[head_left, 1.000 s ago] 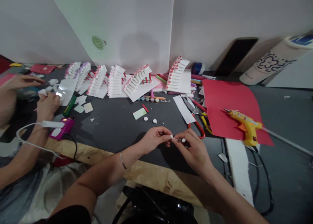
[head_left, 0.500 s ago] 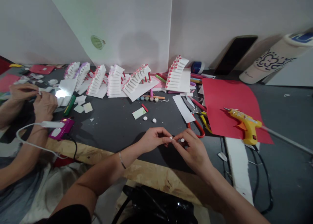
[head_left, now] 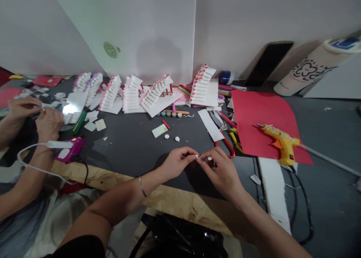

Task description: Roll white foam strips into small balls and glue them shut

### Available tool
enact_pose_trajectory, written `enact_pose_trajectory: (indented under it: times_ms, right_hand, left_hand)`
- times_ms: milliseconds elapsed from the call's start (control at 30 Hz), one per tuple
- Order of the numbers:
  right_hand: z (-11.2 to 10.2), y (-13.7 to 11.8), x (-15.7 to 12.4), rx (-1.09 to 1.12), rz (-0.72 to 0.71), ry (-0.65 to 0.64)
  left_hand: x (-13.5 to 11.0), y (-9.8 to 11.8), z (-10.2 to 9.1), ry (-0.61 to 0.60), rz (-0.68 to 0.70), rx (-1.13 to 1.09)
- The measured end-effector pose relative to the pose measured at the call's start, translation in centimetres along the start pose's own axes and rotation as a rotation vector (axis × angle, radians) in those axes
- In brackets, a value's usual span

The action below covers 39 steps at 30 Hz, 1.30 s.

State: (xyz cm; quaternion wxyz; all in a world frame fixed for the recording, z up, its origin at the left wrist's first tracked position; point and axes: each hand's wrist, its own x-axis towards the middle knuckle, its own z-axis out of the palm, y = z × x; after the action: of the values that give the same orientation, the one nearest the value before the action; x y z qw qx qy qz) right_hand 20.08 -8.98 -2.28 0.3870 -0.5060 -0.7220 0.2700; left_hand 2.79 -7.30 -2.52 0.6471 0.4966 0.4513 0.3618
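Above the table's front part, the fingertips of my left hand [head_left: 178, 162] and my right hand [head_left: 224, 171] meet in a pinch. Between them is a small white piece [head_left: 197, 157], too small to make out clearly. A second white bit [head_left: 209, 159] shows among the curled fingers of my right hand. Just beyond my hands, two small white rounded pieces [head_left: 177, 139] lie on the dark table. Next to them are a pale green rectangular piece [head_left: 160, 131] and a short red stick [head_left: 166, 124].
Several white stepped paper models [head_left: 131, 96] stand along the back. To the right, a yellow glue gun [head_left: 286, 147] rests on red paper [head_left: 262, 115], near red-handled scissors [head_left: 229, 149] and a tumbler [head_left: 307, 68]. At left, a co-worker's hands [head_left: 49, 122] work behind a purple power adapter [head_left: 73, 149].
My fingertips have shifted slightly around the small white piece, which now looks thinner and more tilted. The whole view has drifted a little. The co-worker's hands have barely moved.
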Motion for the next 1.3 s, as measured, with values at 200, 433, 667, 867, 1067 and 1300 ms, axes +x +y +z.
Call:
enact_pose_trajectory:
  times_ms: [200, 433, 667, 867, 1067, 1300]
  right_hand:
    - [0.06, 0.14, -0.05, -0.040, -0.030, 0.008]
    - [0.45, 0.42, -0.50, -0.088, -0.149, 0.039]
    - [0.08, 0.51, -0.20, -0.166, -0.212, 0.043]
    - [-0.12, 0.69, -0.04, -0.185, -0.275, -0.033]
    - [0.09, 0.66, 0.06, -0.208, -0.268, -0.011]
    - [0.06, 0.64, -0.17, -0.150, -0.217, 0.010]
  left_hand:
    - [-0.48, 0.02, 0.18, 0.016, 0.043, 0.143]
    - [-0.04, 0.24, 0.11, 0.005, -0.081, -0.100]
    - [0.03, 0.42, -0.24, 0.005, -0.135, -0.112]
    - [-0.07, 0.36, -0.57, -0.013, -0.080, 0.097]
    - [-0.45, 0.56, -0.48, -0.006, 0.110, 0.369]
    - [-0.44, 0.19, -0.76, -0.032, 0.209, 0.374]
